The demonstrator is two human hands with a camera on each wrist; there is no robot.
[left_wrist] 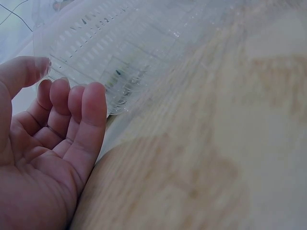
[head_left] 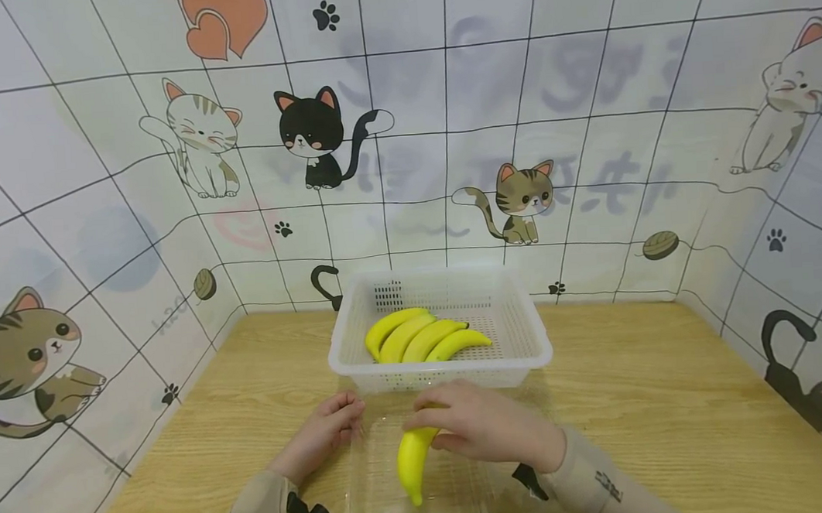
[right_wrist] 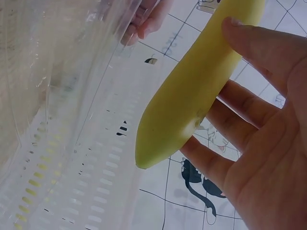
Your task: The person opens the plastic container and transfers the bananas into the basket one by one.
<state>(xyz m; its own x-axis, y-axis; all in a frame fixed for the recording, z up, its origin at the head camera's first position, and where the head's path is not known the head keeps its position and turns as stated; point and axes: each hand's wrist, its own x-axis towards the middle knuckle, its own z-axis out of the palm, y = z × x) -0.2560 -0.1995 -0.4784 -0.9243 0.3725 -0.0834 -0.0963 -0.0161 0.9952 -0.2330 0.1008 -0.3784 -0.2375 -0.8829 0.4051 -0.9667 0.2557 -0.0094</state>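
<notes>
My right hand (head_left: 486, 423) holds a yellow banana (head_left: 415, 461) between thumb and fingers, its tip pointing down over a clear plastic box (head_left: 459, 502). The right wrist view shows the banana (right_wrist: 187, 91) lying across the fingers, thumb on top. At the box's far left corner is my left hand (head_left: 326, 431), its fingers curled. In the left wrist view, the left hand (left_wrist: 53, 139) has thumb and fingertips at the edge of the clear plastic (left_wrist: 129, 72). Behind the box stands a white slotted basket (head_left: 441, 366) with several bananas (head_left: 415, 337) on its left side.
The wooden tabletop (head_left: 620, 385) extends to both sides of the box and basket. A wall covering (head_left: 413, 156) printed with cats and a grid stands behind and at both sides. Black straps are on both wrists.
</notes>
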